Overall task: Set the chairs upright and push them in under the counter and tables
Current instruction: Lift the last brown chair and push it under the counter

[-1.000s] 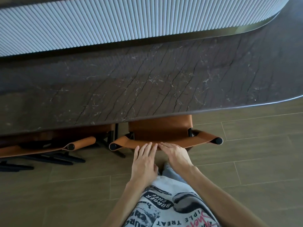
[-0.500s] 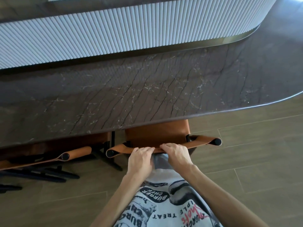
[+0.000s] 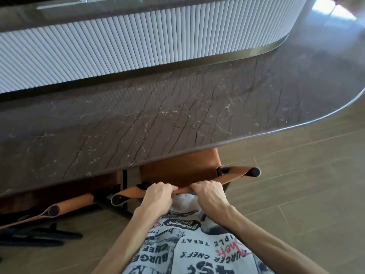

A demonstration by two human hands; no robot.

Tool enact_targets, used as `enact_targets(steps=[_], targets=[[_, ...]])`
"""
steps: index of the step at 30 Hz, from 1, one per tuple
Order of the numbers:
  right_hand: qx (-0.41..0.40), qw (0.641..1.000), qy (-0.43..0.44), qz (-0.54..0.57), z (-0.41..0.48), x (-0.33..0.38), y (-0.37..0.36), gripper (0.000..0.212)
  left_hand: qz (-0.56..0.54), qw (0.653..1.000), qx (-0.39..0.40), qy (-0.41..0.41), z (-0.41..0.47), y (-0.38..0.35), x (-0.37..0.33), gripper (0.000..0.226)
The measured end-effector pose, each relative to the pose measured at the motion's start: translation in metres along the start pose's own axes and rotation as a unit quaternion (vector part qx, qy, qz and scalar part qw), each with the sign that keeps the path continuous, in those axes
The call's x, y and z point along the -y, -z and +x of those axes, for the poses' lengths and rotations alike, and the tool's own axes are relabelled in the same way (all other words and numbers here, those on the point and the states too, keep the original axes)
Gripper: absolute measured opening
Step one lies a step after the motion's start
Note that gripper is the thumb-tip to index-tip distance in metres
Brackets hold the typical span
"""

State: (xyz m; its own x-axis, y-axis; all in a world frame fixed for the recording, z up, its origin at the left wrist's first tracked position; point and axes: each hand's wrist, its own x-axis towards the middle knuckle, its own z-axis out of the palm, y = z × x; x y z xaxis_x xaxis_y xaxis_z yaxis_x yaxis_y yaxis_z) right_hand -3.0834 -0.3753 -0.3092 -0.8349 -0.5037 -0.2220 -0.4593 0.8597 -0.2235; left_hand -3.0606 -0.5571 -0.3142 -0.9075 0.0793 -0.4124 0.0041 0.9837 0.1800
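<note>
A tan leather sling chair with a black metal frame (image 3: 178,172) stands upright at the near edge of the dark brown veined stone counter (image 3: 177,115), its seat partly under the overhang and its backrest outside it; the left hand (image 3: 158,196) and the right hand (image 3: 209,194) lie side by side on the top edge of that backrest, both clenched round the leather, knuckles up; a second tan leather chair (image 3: 75,202) sits just beside it towards the counter's left end, mostly under the edge, with black legs on the grey-brown wood-look floor (image 3: 306,184); a white fluted panel (image 3: 138,40) runs along the counter's far side; a printed grey shirt (image 3: 197,252) fills the bottom.
</note>
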Motion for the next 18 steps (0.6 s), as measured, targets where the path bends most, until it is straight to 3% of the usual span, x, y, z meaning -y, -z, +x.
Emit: enact_targets(steps=[18], targets=[[-0.033,0.999,0.004,-0.011,0.026,0.009,0.008,0.027,-0.029,0.999,-0.014,0.022,0.007,0.018,0.011,0.058]])
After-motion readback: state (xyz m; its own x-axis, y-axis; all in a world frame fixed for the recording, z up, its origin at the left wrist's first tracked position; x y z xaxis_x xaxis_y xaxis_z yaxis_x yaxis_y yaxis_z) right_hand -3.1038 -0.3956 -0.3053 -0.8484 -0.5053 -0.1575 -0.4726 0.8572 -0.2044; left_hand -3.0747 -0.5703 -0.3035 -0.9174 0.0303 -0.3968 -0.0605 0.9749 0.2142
